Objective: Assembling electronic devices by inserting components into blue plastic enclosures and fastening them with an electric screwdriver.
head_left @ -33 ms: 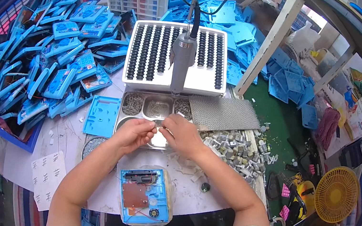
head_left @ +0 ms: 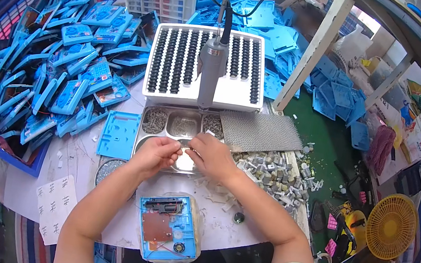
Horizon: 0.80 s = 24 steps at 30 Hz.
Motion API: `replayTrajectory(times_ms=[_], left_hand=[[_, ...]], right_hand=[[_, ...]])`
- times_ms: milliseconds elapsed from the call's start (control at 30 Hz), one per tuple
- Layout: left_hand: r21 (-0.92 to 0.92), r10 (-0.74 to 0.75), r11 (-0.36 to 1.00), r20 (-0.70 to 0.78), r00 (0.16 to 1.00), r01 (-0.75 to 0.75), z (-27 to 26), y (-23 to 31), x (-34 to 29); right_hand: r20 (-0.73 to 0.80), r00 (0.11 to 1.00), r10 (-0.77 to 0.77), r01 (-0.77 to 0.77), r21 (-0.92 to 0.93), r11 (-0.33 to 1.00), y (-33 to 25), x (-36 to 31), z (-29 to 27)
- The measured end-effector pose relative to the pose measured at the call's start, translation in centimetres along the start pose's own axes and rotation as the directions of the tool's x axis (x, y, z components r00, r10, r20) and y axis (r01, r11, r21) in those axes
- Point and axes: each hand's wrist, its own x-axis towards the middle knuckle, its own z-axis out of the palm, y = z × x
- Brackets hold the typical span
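Above a steel compartment tray (head_left: 166,124), my left hand (head_left: 154,156) and my right hand (head_left: 212,157) almost meet. Both have thumb and fingers pinched together. Whatever small thing lies between the fingertips is too small to make out. Small metal parts, like screws, fill some of the tray's compartments. Nearer my body, an opened blue plastic case (head_left: 184,228) holds a brown circuit board and a small round speaker-like part. It rests on a padded support. A grey electric screwdriver (head_left: 214,67) hangs upright just beyond the hands.
A white tray (head_left: 195,91) holds rows of black parts. Blue cases (head_left: 95,15) heap in a basket at left. A blue panel (head_left: 118,138), a round dish (head_left: 108,170) and marked paper (head_left: 55,208) lie nearby. Small motors (head_left: 270,176) and a grey textured sheet (head_left: 261,132) are right.
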Motion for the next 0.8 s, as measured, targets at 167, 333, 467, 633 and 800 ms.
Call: replayTrajectory(times_ms=[167,333,467,633,800], left_hand=[[0.102,-0.099,0.99,-0.031,0.995,0.102,-1.2,-0.7,0.9],[0.073,-0.099,0.992,-0.034,0.995,0.101,-1.5,0.3,0.1],[0.265,0.16,0.954,-0.059,0.985,-0.139,-1.5,-0.5,0.6],[0.305,0.263,0.919,-0.007,0.965,-0.248,-0.3,-0.8,0.5],[0.098,0.082,0.992,-0.031,0.996,-0.079,-0.3,0.1,0.0]], right_hand=[[0.021,0.976,-0.216,0.216,-0.156,0.964,1.4,-1.0,1.8],[-0.004,0.995,-0.1,0.1,0.021,0.995,0.9,-0.3,1.9],[0.358,0.859,0.365,-0.505,0.479,0.718,0.9,0.8,2.2],[0.636,0.626,0.451,-0.773,0.584,0.248,1.3,1.0,3.3],[0.292,0.834,0.468,-0.548,0.533,0.644,0.5,0.8,3.1]])
